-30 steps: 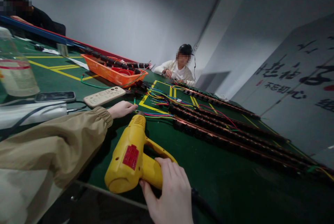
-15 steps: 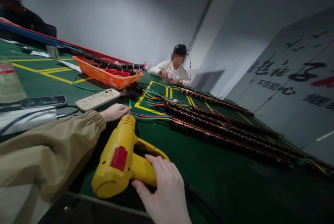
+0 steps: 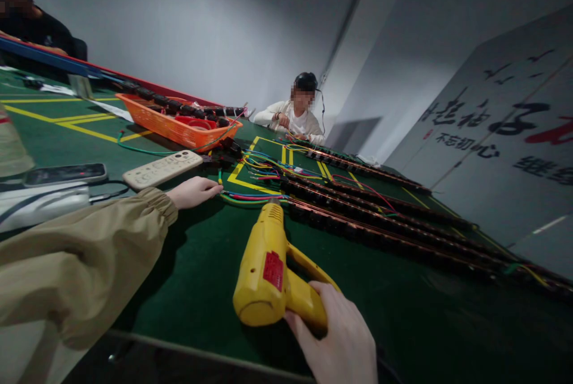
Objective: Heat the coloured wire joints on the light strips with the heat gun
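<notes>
My right hand [image 3: 340, 342] grips the handle of a yellow heat gun [image 3: 268, 270] with a red label; its nozzle points away from me at the near end of long dark copper-edged strips [image 3: 380, 234]. My left hand [image 3: 192, 192], in a tan sleeve, rests on the green table [image 3: 201, 276] with its fingertips at a bundle of coloured wires [image 3: 255, 196]. Whether it pinches a wire cannot be made out.
An orange basket [image 3: 179, 127] of dark parts stands at the back left. A beige remote [image 3: 161, 169], a phone [image 3: 67, 174] and a clear bottle [image 3: 11, 148] lie to the left. One person sits at the table's far end [image 3: 295, 118], another at the far left [image 3: 31, 25].
My right hand has carried the heat gun to the right and forward, so its nozzle now sits at the strips' near end. My left hand has stayed by the wires.
</notes>
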{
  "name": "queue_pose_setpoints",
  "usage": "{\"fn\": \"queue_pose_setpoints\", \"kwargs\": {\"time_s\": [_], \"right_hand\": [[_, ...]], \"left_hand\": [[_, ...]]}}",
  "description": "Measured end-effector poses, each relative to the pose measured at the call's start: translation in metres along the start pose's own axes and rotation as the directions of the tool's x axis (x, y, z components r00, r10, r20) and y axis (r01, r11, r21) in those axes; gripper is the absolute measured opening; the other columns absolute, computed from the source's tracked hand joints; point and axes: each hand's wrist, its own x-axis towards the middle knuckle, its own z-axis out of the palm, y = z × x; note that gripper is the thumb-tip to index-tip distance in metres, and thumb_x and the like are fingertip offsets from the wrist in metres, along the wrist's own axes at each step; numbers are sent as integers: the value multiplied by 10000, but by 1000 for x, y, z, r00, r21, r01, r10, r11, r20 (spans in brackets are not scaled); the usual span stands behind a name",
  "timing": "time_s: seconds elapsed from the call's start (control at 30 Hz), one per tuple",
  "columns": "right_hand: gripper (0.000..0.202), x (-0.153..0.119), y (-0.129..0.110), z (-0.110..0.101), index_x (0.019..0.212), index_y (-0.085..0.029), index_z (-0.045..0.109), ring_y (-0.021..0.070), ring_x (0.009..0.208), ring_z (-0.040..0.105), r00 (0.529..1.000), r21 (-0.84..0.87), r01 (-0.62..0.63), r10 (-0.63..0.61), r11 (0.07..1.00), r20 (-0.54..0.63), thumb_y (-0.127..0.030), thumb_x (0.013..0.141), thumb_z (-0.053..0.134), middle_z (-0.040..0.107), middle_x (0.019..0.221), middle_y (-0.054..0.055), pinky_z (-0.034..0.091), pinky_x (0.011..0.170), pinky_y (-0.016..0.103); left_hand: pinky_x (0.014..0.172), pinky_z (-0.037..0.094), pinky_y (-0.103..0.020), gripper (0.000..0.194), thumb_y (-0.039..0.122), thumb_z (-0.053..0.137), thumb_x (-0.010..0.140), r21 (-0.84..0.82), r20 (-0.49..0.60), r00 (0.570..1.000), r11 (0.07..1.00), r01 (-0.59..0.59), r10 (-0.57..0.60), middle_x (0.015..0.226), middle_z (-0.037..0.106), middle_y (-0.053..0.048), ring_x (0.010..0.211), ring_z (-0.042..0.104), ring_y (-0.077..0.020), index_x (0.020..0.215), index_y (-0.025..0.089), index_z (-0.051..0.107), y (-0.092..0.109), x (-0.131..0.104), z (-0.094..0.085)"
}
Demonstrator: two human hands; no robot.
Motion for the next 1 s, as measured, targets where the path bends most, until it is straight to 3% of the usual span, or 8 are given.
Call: {"fn": "queue_pose_setpoints", "kwargs": {"time_s": [0.1, 0.27, 0.47, 0.67, 1.0], "right_hand": [[419, -6, 5, 4, 967, -219, 546, 207, 735, 602, 998, -76, -25, 21, 997, -51, -584, 766, 583, 644, 839, 30, 435, 612, 320], [472, -9, 5, 7, 983, -208, 546, 224, 779, 586, 994, -90, -95, 88, 991, -72, -642, 823, 450, 636, 878, 66, 424, 656, 351], [459, -8, 9, 8, 980, -203, 546, 214, 736, 580, 998, -115, -7, -1, 993, -67, -625, 804, 503, 633, 860, 60, 418, 617, 345], [437, -7, -14, 11, 985, -197, 541, 224, 759, 566, 997, -53, -59, 56, 997, -52, -600, 841, 456, 613, 852, 74, 417, 657, 368], [399, -3, -49, 19, 1001, -197, 520, 223, 775, 537, 999, 97, -7, 10, 995, -30, -551, 818, 519, 582, 867, 66, 401, 698, 358]], "left_hand": [[593, 282, -239, 501, 528, 353, 861, 62, 45, 999, 998, -5, 2, 657, 592, -12, 627, 493, -147, 824, 137, 665, 0, -1, -1], [589, 285, -238, 495, 532, 374, 857, 46, 26, 1000, 999, -7, 6, 645, 595, -16, 621, 500, -150, 821, 140, 674, 1, -1, -1], [572, 259, -240, 485, 516, 358, 879, 155, 11, 1000, 988, 16, -18, 677, 604, -27, 605, 483, -139, 824, 165, 688, 7, -3, -3], [560, 229, -253, 509, 532, 346, 883, 261, -133, 991, 965, 35, 0, 677, 609, -51, 639, 501, -166, 791, 182, 703, 12, -6, -4], [576, 292, -245, 552, 577, 326, 871, 150, -122, 988, 983, 108, -90, 818, 667, -70, 740, 566, -196, 929, 180, 706, 3, 0, 2]]}}
